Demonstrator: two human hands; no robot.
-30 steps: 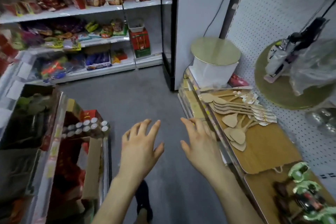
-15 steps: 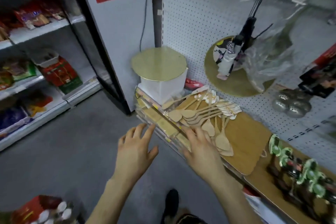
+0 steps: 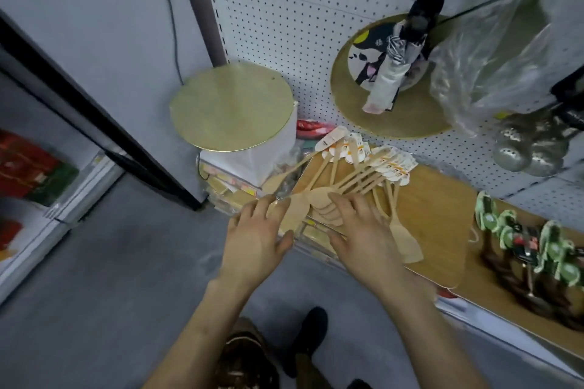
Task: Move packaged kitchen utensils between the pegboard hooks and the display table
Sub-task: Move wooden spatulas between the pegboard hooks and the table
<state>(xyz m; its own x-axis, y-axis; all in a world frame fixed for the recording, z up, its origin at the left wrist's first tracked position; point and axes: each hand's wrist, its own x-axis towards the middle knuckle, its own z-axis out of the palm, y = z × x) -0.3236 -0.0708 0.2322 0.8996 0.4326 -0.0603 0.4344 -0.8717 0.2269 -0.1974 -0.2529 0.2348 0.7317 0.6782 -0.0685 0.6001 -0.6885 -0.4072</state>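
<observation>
Wooden spoons (image 3: pixel 344 186) fanned on display table (image 3: pixel 442 199); bowls partly hidden under hands.

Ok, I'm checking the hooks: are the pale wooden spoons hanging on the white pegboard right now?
No, the tagged pale wooden spoons lie fanned on the light wooden board, below the white pegboard.

Folded umbrella (image 3: pixel 384 82) hangs; gold disc (image 3: pixel 232 104) tops white tub (image 3: pixel 252 161) (possibly box).
</observation>
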